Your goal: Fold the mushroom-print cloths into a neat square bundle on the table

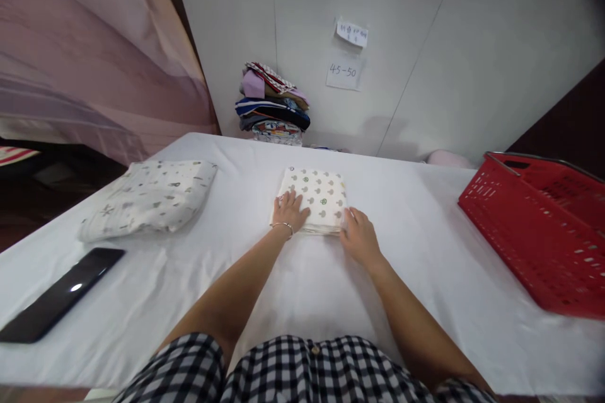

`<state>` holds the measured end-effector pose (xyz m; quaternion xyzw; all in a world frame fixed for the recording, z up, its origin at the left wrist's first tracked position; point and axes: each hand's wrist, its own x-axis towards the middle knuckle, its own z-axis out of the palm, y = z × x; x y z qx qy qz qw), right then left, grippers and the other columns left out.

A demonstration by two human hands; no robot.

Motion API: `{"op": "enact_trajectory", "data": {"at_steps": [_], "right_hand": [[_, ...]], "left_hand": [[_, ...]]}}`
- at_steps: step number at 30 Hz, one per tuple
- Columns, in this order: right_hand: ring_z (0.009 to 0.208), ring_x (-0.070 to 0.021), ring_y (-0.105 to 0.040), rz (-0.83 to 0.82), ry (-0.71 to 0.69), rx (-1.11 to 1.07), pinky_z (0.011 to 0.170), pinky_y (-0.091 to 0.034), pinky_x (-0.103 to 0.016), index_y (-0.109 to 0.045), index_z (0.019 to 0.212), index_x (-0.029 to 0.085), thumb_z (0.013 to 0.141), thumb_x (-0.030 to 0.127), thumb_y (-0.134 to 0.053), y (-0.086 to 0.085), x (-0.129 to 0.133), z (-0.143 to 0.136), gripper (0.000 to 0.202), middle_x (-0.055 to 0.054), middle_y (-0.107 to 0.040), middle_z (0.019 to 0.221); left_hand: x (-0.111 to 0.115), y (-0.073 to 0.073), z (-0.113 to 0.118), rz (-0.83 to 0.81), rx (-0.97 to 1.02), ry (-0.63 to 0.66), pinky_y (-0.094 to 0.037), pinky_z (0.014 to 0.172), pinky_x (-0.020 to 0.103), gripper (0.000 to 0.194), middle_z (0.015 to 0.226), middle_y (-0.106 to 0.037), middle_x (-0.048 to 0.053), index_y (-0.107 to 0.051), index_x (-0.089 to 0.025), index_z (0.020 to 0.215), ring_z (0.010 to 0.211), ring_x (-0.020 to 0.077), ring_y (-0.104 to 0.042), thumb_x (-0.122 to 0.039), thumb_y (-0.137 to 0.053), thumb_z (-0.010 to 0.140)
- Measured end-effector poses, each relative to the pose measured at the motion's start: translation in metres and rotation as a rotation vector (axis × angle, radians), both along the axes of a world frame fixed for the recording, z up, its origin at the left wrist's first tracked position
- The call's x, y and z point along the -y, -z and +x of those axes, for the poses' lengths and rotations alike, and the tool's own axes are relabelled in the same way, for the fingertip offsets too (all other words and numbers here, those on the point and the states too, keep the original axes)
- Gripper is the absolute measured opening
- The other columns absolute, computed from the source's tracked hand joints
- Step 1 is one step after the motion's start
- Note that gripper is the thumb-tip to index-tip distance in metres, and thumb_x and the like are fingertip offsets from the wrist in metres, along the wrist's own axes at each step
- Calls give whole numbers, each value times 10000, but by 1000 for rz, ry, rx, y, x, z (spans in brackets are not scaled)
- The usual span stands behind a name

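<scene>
A folded white cloth [316,196] with a grey and green tree-like print lies in the middle of the table, its layered edge facing me. My left hand [290,211], with a bracelet at the wrist, rests flat on the cloth's left front part, fingers spread. At the right front corner, my right hand [360,236] has its fingers curled against the cloth's edge, with the thumb near the lower layers. Exactly how much fabric sits between those fingers is hidden.
Another folded printed cloth [151,196] lies to the left, with a dark phone-like slab [61,293] nearer me. On the right stands a red plastic basket [534,233]. Behind the table's far edge rises a clothes stack [273,104] against the wall, near paper notes [344,70].
</scene>
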<state>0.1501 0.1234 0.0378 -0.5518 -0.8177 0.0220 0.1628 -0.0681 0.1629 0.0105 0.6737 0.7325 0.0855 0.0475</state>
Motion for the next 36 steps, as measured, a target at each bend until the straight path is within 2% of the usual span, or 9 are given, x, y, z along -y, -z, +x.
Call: {"op": "enact_trajectory", "data": {"at_steps": [2, 4, 7, 11, 20, 24, 28, 33, 36], "right_hand": [[1348, -286, -214, 73, -118, -54, 1048, -258, -442, -325, 1381, 120, 861, 327, -410, -5, -9, -14, 565, -151, -291, 1453], [1381, -273, -130, 49, -149, -94, 1070, -223, -450, -280, 1402, 110, 875, 391, -394, -5, -24, -31, 608, -150, -219, 1488], [1390, -267, -98, -120, -26, -61, 1079, -185, -459, -258, 1409, 104, 876, 459, -383, 5, -48, -50, 653, -159, -185, 1500], [1395, -250, -75, -276, 119, 25, 1087, -132, -472, -246, 1416, 121, 877, 526, -334, 23, -65, -54, 680, -130, -150, 1515], [1396, -254, -69, -289, 108, 53, 1083, -160, -435, -230, 1430, 99, 885, 550, -268, 33, -65, -48, 709, -111, -117, 1524], [1400, -252, -37, -320, 112, 64, 1093, -157, -419, -204, 1436, 63, 883, 542, -266, 33, -66, -48, 735, -118, -88, 1527], [1401, -246, -22, -309, 102, 79, 1093, -166, -412, -194, 1438, 58, 886, 533, -254, 34, -66, -47, 731, -121, -89, 1527], [1397, -261, -64, -330, 107, 130, 1083, -153, -505, -240, 1427, 108, 885, 538, -252, 31, -67, -46, 692, -103, -101, 1527], [1393, -275, -81, -251, 102, 177, 1083, -104, -534, -305, 1399, 120, 878, 516, -312, 20, -73, -58, 655, -116, -143, 1518]], "left_hand": [[0, 1, 0, 14, -4, -4, -95, 1112, 475, 566, 1504, -245, 38, -370, -252, 1372, 1390, 237, -136, -501, -265, 873], [1, 0, 0, 17, -1, -8, -92, 1112, 478, 565, 1503, -248, 38, -375, -254, 1369, 1390, 237, -139, -503, -270, 873], [2, -1, -1, 8, 11, -5, -86, 1116, 475, 563, 1502, -251, 37, -381, -259, 1366, 1392, 235, -138, -509, -279, 872], [3, 1, -2, 13, 29, 4, -77, 1118, 480, 561, 1499, -258, 37, -387, -258, 1364, 1392, 236, -139, -512, -287, 874], [1, 1, -11, 27, 197, 6, -125, 1132, 449, 519, 1467, -329, 26, -454, -262, 1309, 1377, 227, -201, -492, -419, 844], [-13, -4, -34, 82, 394, -197, -324, 1052, 308, 469, 1420, -409, 37, -494, -224, 1276, 1294, 196, -371, -400, -459, 843], [-24, -5, -52, -26, 520, -337, -436, 877, 287, 440, 1225, -581, 107, -528, -153, 1207, 1083, 210, -560, -397, -420, 857], [-21, 3, -46, -3, 415, -302, -393, 895, 313, 366, 1156, -585, 115, -559, -155, 1085, 1101, 244, -509, -405, -474, 831], [-15, 6, -40, 47, 367, -289, -386, 888, 324, 337, 1150, -572, 107, -533, -168, 1092, 1090, 237, -493, -388, -453, 850]]}}
